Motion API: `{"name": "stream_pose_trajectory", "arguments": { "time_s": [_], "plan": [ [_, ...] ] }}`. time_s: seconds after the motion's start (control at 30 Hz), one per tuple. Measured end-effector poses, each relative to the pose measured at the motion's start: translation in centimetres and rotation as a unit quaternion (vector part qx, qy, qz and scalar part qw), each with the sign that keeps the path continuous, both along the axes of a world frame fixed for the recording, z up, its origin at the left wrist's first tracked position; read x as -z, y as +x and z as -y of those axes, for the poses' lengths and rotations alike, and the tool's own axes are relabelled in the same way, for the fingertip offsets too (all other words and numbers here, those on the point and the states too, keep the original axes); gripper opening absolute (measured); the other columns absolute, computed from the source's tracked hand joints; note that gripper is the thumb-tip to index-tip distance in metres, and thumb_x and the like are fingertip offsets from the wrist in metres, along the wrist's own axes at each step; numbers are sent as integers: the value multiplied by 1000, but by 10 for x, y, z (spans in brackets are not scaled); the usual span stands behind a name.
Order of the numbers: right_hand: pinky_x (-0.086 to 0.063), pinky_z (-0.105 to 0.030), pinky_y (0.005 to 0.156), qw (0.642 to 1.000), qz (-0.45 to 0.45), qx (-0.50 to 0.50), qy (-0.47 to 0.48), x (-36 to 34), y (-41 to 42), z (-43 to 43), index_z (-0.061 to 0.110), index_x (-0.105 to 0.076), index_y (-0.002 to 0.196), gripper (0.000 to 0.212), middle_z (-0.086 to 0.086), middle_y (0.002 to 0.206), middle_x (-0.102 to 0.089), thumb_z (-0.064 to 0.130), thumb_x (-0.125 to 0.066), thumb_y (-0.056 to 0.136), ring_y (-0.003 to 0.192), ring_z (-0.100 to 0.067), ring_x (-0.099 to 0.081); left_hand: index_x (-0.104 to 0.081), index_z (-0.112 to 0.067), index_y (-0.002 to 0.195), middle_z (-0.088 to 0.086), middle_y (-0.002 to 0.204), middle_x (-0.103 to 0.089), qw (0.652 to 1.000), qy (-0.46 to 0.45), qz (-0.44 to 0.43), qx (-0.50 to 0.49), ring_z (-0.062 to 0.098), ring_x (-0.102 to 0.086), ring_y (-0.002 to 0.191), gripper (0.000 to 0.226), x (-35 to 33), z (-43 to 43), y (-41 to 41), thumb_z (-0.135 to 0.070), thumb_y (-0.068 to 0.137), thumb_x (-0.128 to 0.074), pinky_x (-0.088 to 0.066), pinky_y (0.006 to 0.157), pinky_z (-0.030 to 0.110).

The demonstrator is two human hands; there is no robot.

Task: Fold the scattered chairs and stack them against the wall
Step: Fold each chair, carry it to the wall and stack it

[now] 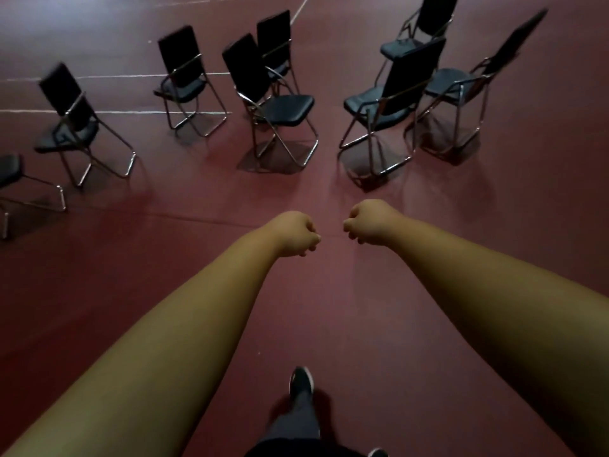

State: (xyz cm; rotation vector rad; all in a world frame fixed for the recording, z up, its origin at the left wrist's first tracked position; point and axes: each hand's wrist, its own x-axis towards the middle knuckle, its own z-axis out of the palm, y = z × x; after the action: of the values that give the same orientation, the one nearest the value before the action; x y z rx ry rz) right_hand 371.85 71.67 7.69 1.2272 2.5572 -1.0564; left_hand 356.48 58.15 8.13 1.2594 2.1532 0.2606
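Note:
Several black padded folding chairs with chrome tube frames stand unfolded and scattered on a dark red floor. The nearest chair point(283, 108) stands ahead at centre, seat facing right. Another chair point(392, 103) stands just right of it, with two more point(461, 84) behind and beside it. To the left are a chair point(184, 80) and a chair point(69, 113). Both arms reach forward. My left hand point(298, 234) and my right hand point(369, 222) are curled into fists, holding nothing, well short of the chairs.
A partly seen chair point(10, 173) is at the left edge. White lines point(131, 112) cross the floor at the back left. My shoe point(301, 382) steps forward at the bottom centre. Open red floor point(197, 275) lies between me and the chairs.

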Motion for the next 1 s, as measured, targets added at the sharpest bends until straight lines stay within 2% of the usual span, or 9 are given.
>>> {"name": "stream_pose_trajectory", "arguments": {
  "time_s": [0.07, 0.17, 0.27, 0.47, 0.57, 0.8, 1.0],
  "plan": [
    [-59, -30, 71, 999, 5, -40, 19, 1, -45, -18, 8, -78, 89, 21, -4, 83, -80, 20, -61, 95, 75, -23, -77, -78, -11, 95, 4, 90, -80, 1000, 7, 10, -28, 19, -78, 79, 22, 7, -15, -41, -24, 99, -60, -51, 64, 26],
    [-62, -31, 74, 997, 10, -65, 30, 1, -105, -49, 9, -79, 90, 22, -1, 80, -79, 20, -61, 95, 74, -22, -78, -77, -15, 93, 4, 88, -80, 998, 12, 27, -50, 19, -77, 79, 22, 17, -44, -99, -27, 98, -60, -56, 69, 31],
    [-63, -36, 79, 996, 17, -74, 50, 1, -169, -86, 9, -79, 91, 22, -1, 82, -79, 20, -61, 96, 75, -22, -78, -77, -14, 94, 5, 89, -81, 997, 28, 39, -62, 22, -77, 82, 20, 26, -82, -162, -26, 98, -61, -56, 70, 29],
    [-61, -30, 71, 996, 44, -60, 54, -5, -297, -161, 10, -78, 96, 20, -1, 83, -78, 21, -62, 98, 75, -20, -77, -77, -8, 98, 3, 92, -80, 993, 57, 61, -81, 20, -77, 78, 21, 21, -151, -291, -21, 99, -61, -43, 55, 20],
    [-61, -29, 72, 995, 37, -71, 67, -17, -361, -191, 11, -78, 96, 21, -1, 85, -79, 21, -60, 99, 77, -19, -77, -77, -10, 98, 1, 92, -80, 992, 65, 62, -94, 15, -74, 73, 19, 9, -176, -351, -20, 100, -61, -45, 55, 21],
    [-61, -30, 73, 989, 26, -130, 67, -20, -479, -239, 10, -80, 93, 25, -3, 86, -80, 22, -58, 97, 77, -20, -77, -77, -12, 96, 1, 90, -80, 992, 47, 53, -107, 17, -76, 74, 20, 0, -228, -456, -23, 101, -61, -45, 56, 21],
    [-53, -21, 56, 990, 3, -142, 24, 1, -585, -314, 9, -78, 90, 22, -4, 84, -79, 19, -59, 97, 68, -17, -75, -77, -11, 95, 1, 87, -79, 991, 37, 38, -125, 19, -77, 76, 19, 7, -295, -544, -21, 100, -62, -51, 64, 24]
  ]
}}
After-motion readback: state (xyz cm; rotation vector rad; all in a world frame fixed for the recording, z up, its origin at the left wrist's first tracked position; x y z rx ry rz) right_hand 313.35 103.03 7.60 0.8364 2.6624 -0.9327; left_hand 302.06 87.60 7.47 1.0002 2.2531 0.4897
